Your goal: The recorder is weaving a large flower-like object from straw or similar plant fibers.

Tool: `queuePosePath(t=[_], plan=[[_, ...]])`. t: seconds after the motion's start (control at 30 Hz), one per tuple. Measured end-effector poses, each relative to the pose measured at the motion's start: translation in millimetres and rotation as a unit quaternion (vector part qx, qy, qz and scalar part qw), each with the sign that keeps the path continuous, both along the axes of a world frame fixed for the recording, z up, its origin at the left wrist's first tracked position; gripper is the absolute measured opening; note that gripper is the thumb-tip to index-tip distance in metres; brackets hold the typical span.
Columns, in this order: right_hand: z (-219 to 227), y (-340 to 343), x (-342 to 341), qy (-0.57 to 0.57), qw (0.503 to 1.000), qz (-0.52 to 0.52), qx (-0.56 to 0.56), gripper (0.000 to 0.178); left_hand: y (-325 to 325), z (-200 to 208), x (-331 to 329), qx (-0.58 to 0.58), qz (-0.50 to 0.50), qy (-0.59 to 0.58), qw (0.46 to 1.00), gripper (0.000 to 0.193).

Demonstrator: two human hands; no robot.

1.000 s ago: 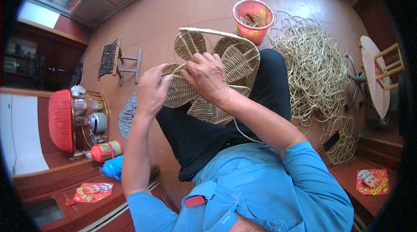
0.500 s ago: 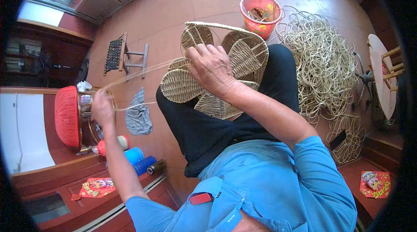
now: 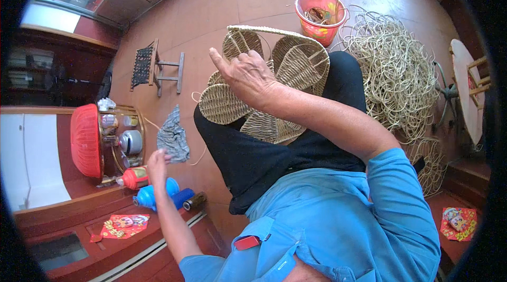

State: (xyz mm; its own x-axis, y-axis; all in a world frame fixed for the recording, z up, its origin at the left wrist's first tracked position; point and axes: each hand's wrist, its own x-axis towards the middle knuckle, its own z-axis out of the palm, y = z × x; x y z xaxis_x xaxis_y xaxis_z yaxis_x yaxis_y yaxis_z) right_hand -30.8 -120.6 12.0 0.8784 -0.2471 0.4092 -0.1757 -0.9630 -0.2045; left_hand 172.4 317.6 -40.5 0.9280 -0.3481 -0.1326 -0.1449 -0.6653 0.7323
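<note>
A woven straw piece (image 3: pixel 224 105) with several rounded, petal-like panels and a braided rim lies across my lap. My right hand (image 3: pixel 248 76) is on it, the index finger stretched out to the left and the other fingers curled down against the weave. What lies beneath those curled fingers is hidden. My left hand (image 3: pixel 157 165) is out to the left, near a grey patterned cloth (image 3: pixel 174 136) on the floor. Its fingers look apart, a little blurred, with nothing visible in them. A thin pale strand (image 3: pixel 199 159) curves between the cloth and my knee.
A red bucket (image 3: pixel 320 31) with strands inside stands beyond my knees, beside a large tangled heap of pale cord (image 3: pixel 396 76). A low stool (image 3: pixel 170 63) is at far left. Near my left arm are a rack with a red cover (image 3: pixel 84 142) and a blue flask (image 3: pixel 158 192).
My left hand has moved down and toward me, and the strands stretched between my hands no longer show there. My right index finger has straightened out.
</note>
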Motion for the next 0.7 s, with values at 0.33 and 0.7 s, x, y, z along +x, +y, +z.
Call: queuePosePath(t=[0.33, 0.7], plan=[[1, 7, -8, -0.072, 0.976, -0.033, 0.202, 0.067, -202, 61, -126, -0.107, -0.072, -0.113, 0.985, 0.028], [-2, -13, -29, -0.186, 0.831, 0.064, 0.520, 0.041, -306, 66, -168, -0.163, -0.176, -0.264, 0.934, 0.017]])
